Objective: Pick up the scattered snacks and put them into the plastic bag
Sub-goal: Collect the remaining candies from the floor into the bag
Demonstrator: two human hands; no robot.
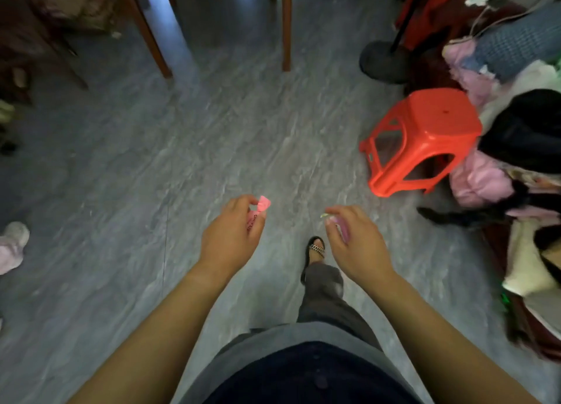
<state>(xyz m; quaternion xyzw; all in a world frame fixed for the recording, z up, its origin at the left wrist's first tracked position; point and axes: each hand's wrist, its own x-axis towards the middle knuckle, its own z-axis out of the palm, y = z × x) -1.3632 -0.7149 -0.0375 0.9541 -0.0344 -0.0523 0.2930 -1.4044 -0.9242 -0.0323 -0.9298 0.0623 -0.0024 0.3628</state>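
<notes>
Above the grey floor point(151, 160), the left hand point(230, 236) pinches a pink snack wrapper point(263, 204), while the right hand point(355, 242) curls around what looks like another small pinkish snack point(343, 231).

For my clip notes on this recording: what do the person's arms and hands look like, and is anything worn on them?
Both forearms are bare from the bottom edge of the picture to the wrists: no sleeves, no gloves. The left hand and right hand show no watch, bracelet or ring that I can make out, though the picture is soft. No markings are visible.
</notes>
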